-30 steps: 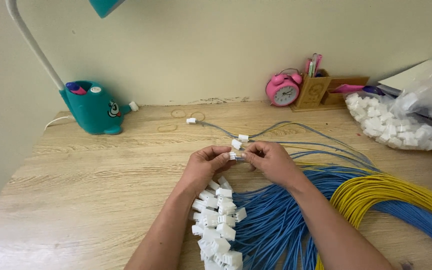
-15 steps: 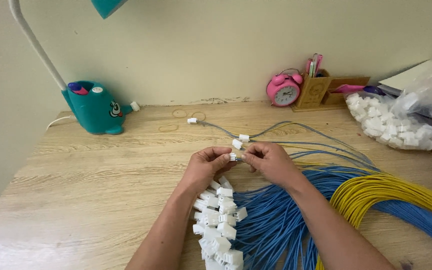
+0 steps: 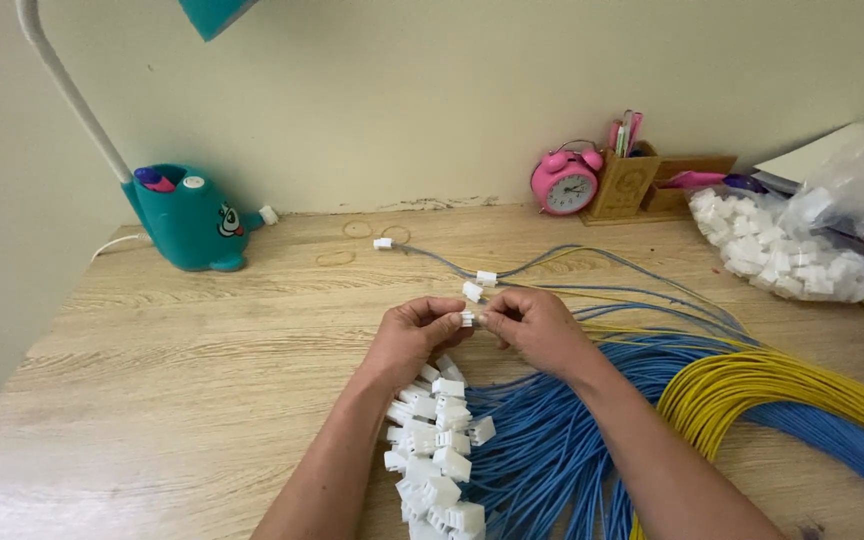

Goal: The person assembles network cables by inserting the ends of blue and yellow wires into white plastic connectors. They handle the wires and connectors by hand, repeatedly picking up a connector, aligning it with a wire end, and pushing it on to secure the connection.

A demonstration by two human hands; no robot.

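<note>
My left hand [image 3: 414,336] and my right hand [image 3: 534,326] meet above the middle of the wooden desk [image 3: 202,380]. Between their fingertips they pinch a small white plastic connector [image 3: 467,318]; the right hand's fingers also hold the wire going into it. Below the hands lies a cluster of white connectors [image 3: 434,445] on the ends of a thick bundle of blue wires [image 3: 552,450]. A bundle of yellow wires [image 3: 752,385] curves along the right. Three more wired connectors [image 3: 473,290] lie just beyond my hands.
A teal desk lamp base [image 3: 187,220] stands at the back left, with rubber bands [image 3: 357,229] near it. A pink alarm clock [image 3: 565,183] and wooden pen holder [image 3: 632,180] sit at the back. A clear bag of white connectors [image 3: 797,250] lies at the right.
</note>
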